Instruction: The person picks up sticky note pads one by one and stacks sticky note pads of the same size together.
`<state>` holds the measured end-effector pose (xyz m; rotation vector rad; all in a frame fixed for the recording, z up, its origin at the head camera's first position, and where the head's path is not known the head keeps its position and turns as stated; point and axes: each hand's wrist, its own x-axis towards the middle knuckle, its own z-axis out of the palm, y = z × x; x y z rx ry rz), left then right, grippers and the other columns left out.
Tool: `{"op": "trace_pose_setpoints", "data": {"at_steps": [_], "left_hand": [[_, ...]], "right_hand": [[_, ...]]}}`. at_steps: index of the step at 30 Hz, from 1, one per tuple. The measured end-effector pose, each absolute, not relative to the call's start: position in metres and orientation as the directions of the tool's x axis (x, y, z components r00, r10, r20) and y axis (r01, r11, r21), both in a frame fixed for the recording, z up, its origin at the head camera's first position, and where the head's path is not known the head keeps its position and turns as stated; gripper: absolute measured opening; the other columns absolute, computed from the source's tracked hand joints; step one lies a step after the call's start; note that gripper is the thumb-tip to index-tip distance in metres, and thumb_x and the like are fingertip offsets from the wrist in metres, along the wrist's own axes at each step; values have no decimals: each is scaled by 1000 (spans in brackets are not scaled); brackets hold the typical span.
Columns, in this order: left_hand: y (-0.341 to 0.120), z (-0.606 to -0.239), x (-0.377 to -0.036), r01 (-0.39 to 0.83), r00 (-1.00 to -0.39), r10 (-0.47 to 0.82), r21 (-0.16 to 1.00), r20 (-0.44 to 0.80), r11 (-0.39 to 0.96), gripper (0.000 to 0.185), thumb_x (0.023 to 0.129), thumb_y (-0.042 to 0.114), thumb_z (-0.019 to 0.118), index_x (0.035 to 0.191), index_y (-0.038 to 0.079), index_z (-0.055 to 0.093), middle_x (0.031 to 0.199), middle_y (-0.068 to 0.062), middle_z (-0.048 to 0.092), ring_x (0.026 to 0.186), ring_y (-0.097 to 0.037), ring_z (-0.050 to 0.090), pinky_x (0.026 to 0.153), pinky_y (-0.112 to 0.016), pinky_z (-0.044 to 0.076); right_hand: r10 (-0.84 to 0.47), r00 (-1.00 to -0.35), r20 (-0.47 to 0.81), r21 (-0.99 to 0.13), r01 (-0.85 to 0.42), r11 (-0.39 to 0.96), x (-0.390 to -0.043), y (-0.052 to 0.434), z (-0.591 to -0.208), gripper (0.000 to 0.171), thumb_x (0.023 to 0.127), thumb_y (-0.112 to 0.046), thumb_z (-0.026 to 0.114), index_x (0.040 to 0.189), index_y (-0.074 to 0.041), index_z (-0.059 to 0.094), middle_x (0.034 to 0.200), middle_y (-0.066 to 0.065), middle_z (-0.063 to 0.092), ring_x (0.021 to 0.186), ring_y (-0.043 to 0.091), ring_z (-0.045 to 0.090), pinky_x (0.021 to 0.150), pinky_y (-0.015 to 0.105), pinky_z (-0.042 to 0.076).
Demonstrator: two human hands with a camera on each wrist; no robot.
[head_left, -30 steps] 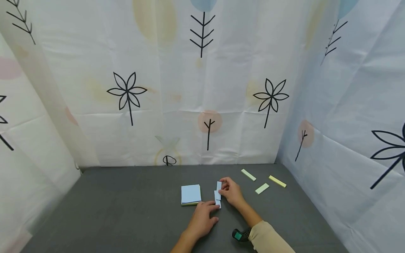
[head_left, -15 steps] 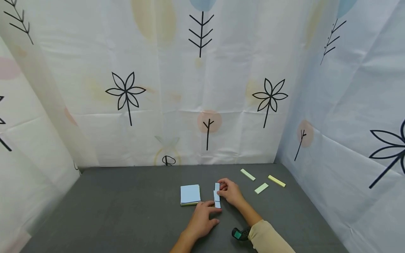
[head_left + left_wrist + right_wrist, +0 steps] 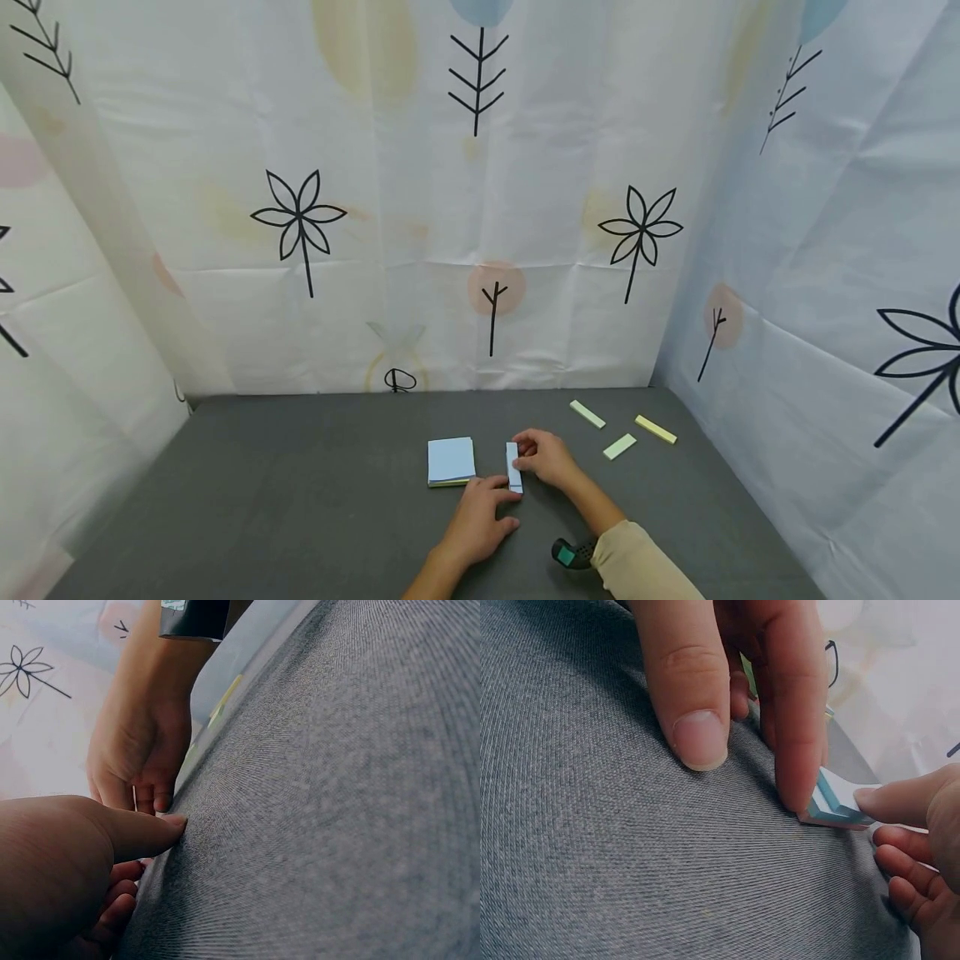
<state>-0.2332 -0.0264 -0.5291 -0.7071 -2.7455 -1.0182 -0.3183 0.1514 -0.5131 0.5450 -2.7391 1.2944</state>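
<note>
Light-blue sticky-note strips [image 3: 513, 477] lie stacked in a narrow, lengthwise pile, their ends slightly stepped. My right hand [image 3: 551, 460] holds the pile from the right, thumb on top and other fingers curled by its far end. At the near end, the index finger of my left hand [image 3: 476, 517] rests against the pile, thumb spread away to the right. The right wrist view shows the strips [image 3: 832, 789] close up, with a pinkish layer underneath. The left wrist view has both hands, but they hide the strips.
A square sticky-note stack [image 3: 452, 458], blue on top and yellow-green below, lies left of the strips. Two pale green strips [image 3: 588, 414] and a yellow strip [image 3: 656, 429] lie to the right. A black wrist device [image 3: 573, 554] sits under the right forearm. Patterned curtains [image 3: 375, 333] bound the table.
The strips have slid together from a longer, staggered row into a shorter pile. My right hand has drawn slightly nearer with them; the left hand has barely moved.
</note>
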Motion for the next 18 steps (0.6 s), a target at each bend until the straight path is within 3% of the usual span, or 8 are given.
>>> {"op": "trace_pose_setpoints", "data": {"at_steps": [18], "left_hand": [[-25, -531, -235, 472, -881, 382, 574, 279, 670, 30, 78, 20, 81, 108, 19, 76, 123, -4, 62, 105, -24, 52, 89, -42, 46]], "right_hand": [[-387, -903, 188, -707, -398, 585, -312, 154, -506, 30, 76, -3, 80, 103, 3, 69, 88, 9, 62, 77, 19, 57, 64, 27, 46]]}}
